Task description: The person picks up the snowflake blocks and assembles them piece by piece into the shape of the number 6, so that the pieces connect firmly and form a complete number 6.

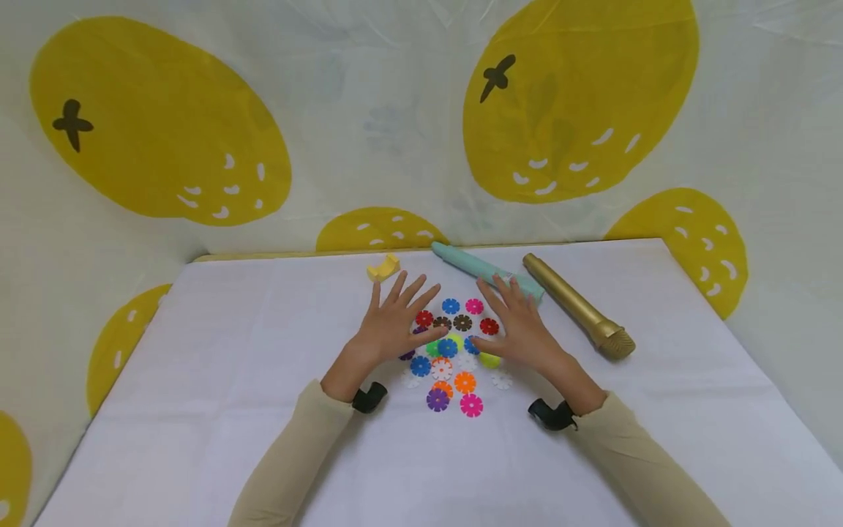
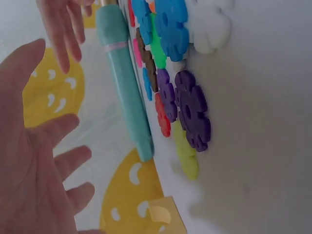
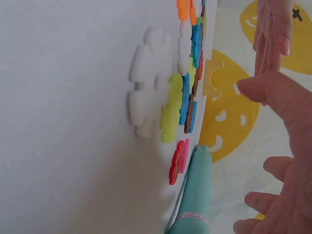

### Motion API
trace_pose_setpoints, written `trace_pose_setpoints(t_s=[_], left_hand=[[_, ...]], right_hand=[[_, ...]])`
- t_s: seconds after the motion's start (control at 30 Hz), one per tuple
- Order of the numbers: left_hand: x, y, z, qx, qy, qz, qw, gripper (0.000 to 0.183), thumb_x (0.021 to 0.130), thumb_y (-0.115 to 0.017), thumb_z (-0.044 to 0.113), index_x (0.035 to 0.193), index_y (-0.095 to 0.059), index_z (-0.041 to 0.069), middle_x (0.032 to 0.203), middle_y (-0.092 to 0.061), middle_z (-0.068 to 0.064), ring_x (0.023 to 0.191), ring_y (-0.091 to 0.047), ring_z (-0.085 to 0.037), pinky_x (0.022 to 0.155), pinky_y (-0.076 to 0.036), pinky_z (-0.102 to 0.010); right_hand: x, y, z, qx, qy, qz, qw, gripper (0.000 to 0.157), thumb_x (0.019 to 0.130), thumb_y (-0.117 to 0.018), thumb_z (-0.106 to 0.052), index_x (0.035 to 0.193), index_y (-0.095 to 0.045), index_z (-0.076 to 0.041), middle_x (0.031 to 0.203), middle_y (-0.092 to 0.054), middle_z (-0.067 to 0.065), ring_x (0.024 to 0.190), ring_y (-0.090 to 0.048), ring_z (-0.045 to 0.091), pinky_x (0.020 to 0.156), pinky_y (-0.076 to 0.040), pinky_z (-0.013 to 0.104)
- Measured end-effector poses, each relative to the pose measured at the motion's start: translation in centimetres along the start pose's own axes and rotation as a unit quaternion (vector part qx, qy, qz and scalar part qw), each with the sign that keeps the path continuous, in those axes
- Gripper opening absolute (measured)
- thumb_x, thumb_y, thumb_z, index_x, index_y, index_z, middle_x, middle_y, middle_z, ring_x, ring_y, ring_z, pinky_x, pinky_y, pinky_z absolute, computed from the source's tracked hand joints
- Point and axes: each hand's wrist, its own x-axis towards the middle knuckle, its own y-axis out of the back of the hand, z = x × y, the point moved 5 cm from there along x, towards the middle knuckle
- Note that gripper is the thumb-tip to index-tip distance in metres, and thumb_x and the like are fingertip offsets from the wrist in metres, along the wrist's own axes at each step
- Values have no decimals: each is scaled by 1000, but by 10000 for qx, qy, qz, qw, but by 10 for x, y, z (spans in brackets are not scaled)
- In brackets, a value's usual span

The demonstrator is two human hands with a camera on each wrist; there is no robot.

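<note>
Notched plastic discs in many colours, like snowflake building discs, lie in a loose cluster mid-table, among them a purple disc (image 1: 437, 400) and a pink disc (image 1: 470, 405). Over the cluster's left side my left hand (image 1: 393, 326) hovers with fingers spread, holding nothing. My right hand (image 1: 520, 329) mirrors it on the right, also spread and holding nothing. Both hands partly cover some discs in the head view. In the left wrist view a dark purple disc (image 2: 192, 109) lies nearest; a white disc (image 3: 151, 83) is closest in the right wrist view.
Behind the cluster lies a teal stick-shaped object (image 1: 474, 263); a gold microphone (image 1: 573, 300) lies to its right. A small yellow notched block (image 1: 383, 268) sits near the back edge. White cloth covers the table (image 1: 197, 410), and a fruit-patterned curtain (image 1: 369, 132) hangs behind.
</note>
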Motion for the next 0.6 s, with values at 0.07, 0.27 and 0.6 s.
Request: trace_pose_setpoints(t_s=[0.07, 0.27, 0.6], left_hand=[[1, -1, 1, -154, -185, -59, 9997, 78, 91, -47, 66, 155, -26, 28, 162, -18, -3, 150, -5, -31, 114, -4, -62], [3, -5, 5, -673, -516, -240, 9961, 67, 91, -60, 54, 147, -44, 21, 152, -38, -7, 142, -32, -28, 112, -27, -52], [10, -16, 7, -1353, -1050, -654, 9830, 43, 92, -67, 33, 130, -62, 13, 127, -61, -6, 117, -55, -22, 100, -44, -43]], right_hand=[[-1, -2, 0, 192, -56, -94, 9998, 97, 81, -77, -36, 156, -20, -15, 161, -10, 18, 147, -3, 45, 109, -15, 69], [-2, -9, -2, 612, -239, -420, 9970, 75, 82, -78, -27, 145, -44, -5, 148, -35, 22, 134, -34, 42, 98, -42, 60], [2, -15, -2, 708, -3, -676, 9952, 39, 83, -78, -17, 116, -67, 1, 108, -60, 14, 101, -57, 28, 90, -51, 45]])
